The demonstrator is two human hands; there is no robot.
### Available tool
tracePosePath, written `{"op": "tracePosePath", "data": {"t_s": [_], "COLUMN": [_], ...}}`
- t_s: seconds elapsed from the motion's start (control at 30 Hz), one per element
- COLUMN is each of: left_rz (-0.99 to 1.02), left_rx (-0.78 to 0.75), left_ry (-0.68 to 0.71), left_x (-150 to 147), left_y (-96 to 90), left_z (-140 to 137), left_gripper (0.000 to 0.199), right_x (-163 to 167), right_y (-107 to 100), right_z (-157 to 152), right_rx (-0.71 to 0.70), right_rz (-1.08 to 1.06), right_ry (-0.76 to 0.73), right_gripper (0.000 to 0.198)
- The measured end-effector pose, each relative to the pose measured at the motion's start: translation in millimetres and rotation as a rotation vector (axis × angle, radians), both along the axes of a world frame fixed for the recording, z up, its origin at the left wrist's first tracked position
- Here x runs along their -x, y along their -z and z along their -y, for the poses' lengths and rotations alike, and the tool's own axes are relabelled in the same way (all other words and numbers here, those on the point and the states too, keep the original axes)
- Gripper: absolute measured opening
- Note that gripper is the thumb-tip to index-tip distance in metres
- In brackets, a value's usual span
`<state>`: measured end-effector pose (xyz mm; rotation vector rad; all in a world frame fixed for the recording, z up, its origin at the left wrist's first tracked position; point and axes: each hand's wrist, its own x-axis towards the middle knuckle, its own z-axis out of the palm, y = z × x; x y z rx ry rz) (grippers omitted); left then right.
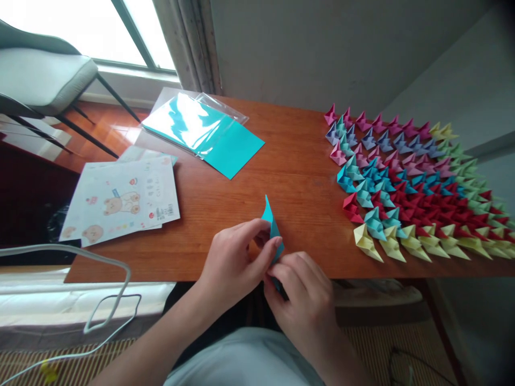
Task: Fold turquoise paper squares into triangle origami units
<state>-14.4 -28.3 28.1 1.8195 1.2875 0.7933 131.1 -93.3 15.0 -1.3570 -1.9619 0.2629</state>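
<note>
the left hand [239, 254] pinches a folded turquoise paper [274, 230] between thumb and index finger, in the middle of the scene over the near part of the worktop [301, 198]. the paper looks narrow, with a pointed tip at its far end. the right hand [306, 287] is just beside the left one and pinches the near end of the same paper; its fingers cover most of that end, so the folds there cannot be made out. whether the paper touches the wood, i cannot tell.

on the far left part of the worktop lies a clear plastic packet [181, 120] of turquoise paper, with a bare turquoise sheet [237, 150] showing at its right end. nearer, at the left edge, printed cards [124, 198] with bear drawings overlap one another.

the right side is filled with folded paper pieces [418, 209] in rows close together: magenta farthest, then purple, pink, blue and red, with a pale yellow row [366, 244] nearest. light turquoise ones are mixed in at the left of the group, and light green ones stand toward the right.

a chair [48, 78] is beyond the worktop at far left, by a window and a curtain [189, 43]. a white cable [96, 257] loops at near left.
</note>
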Motion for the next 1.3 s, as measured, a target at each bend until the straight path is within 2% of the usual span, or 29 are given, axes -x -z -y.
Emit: {"op": "tracePosePath", "data": {"t_s": [0.03, 0.13, 0.2, 0.27, 0.33, 0.4, 0.53, 0.67, 0.8, 1.1, 1.3], "left_rz": [0.008, 0.034, 0.063, 0.067, 0.041, 0.006, -0.114, -0.429, -0.678, -0.865, -0.927], "left_rx": [0.007, 0.026, 0.061, 0.105, 0.131, 0.129, 0.010, -0.248, -0.402, -0.612, -0.655], "left_ry": [0.011, 0.051, 0.114, 0.207, 0.283, 0.335, 0.336, 0.237, 0.252, 0.366, 0.391], "left_x": [0.5, 5.4, 10.7, 16.3, 21.0, 23.7, 22.6, 17.4, 16.3, 23.0, 24.0], "left_y": [0.1, 1.9, 1.9, 0.7, -0.2, 0.7, 11.1, 22.6, 24.0, 26.2, 27.7], "left_z": [-0.9, -4.6, -8.4, -13.4, -19.4, -25.7, -36.0, -39.2, -37.7, -37.4, -35.1], "left_gripper": [0.013, 0.017, 0.019, 0.022, 0.021, 0.020, 0.018, 0.022, 0.028, 0.028, 0.032], "right_x": [0.8, -6.0, -17.3, -31.2, -44.2, -53.8, -60.0, -57.8, -56.8, -54.5, -55.4], "right_y": [-0.7, -4.8, -4.7, -0.1, 7.4, 15.0, 22.9, 25.0, 28.0, 27.6, 28.4], "right_z": [-0.5, -8.2, -18.4, -31.3, -44.7, -56.3, -70.4, -77.2, -81.1, -82.2, -82.0], "right_rx": [0.044, 0.125, 0.089, 0.117, 0.215, 0.350, 0.497, 0.480, 0.426, 0.359, 0.327], "right_rz": [-0.031, -0.159, -0.200, -0.248, -0.385, -0.467, -0.500, -0.401, -0.229, -0.075, -0.064], "right_ry": [-0.030, -0.078, 0.011, 0.177, 0.246, 0.224, 0.231, 0.282, 0.314, 0.315, 0.297], "right_gripper": [0.006, 0.014, 0.011, 0.027, 0.043, 0.050, 0.039, 0.029, 0.028, 0.026, 0.026]}}
